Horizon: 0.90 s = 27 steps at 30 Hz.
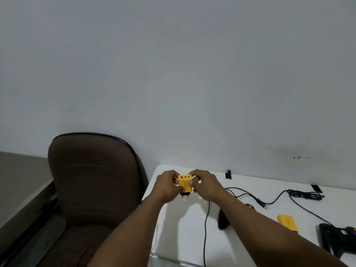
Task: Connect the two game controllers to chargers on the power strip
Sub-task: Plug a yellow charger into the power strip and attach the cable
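Observation:
Both hands hold a yellow cube charger (185,183) above the far left corner of the white table (173,228). My left hand (168,185) grips its left side and my right hand (204,184) its right side. Its USB ports face up and its black plug prongs point down. A second yellow charger (287,222) lies flat on the table to the right. One black controller (336,239) sits at the right edge. Another dark controller (223,218) is mostly hidden behind my right forearm. A black cable with a USB plug (263,205) lies between them. No power strip shows.
A brown padded office chair (94,182) stands left of the table against the grey wall. A coiled black cable (306,195) lies at the table's back right. Two small black clips (228,174) (316,188) sit on the far table edge.

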{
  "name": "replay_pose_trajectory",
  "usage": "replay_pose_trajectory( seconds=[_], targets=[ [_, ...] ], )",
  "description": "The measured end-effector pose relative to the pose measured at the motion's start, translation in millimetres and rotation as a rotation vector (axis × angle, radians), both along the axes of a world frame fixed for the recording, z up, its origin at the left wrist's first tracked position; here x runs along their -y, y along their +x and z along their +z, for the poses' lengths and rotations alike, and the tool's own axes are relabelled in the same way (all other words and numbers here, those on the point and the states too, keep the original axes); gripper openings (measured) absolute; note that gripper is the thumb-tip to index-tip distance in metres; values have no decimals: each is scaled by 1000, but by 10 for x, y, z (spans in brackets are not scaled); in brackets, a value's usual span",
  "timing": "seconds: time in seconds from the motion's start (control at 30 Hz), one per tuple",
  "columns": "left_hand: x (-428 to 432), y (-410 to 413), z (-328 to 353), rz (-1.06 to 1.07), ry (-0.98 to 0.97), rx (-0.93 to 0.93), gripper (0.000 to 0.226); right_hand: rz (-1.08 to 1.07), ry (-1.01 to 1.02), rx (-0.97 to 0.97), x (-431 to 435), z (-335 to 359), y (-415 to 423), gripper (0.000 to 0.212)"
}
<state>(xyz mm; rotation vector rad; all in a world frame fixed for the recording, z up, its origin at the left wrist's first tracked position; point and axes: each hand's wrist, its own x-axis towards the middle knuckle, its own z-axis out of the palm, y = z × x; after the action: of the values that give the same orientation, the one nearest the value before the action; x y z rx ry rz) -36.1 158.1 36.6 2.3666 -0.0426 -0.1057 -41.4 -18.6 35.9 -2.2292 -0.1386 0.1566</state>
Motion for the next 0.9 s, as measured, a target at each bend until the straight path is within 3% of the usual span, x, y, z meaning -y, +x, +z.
replay_pose_trajectory(
  seconds=[0.4, 0.9],
  targets=[
    [-512, 332, 174, 38, 60, 82, 22, 40, -6, 76, -512, 101, 383, 29],
    [-1112, 769, -514, -42, 130, -110, 31, 22, -101, -64, -1198, -587, 737, 24]
  ],
)
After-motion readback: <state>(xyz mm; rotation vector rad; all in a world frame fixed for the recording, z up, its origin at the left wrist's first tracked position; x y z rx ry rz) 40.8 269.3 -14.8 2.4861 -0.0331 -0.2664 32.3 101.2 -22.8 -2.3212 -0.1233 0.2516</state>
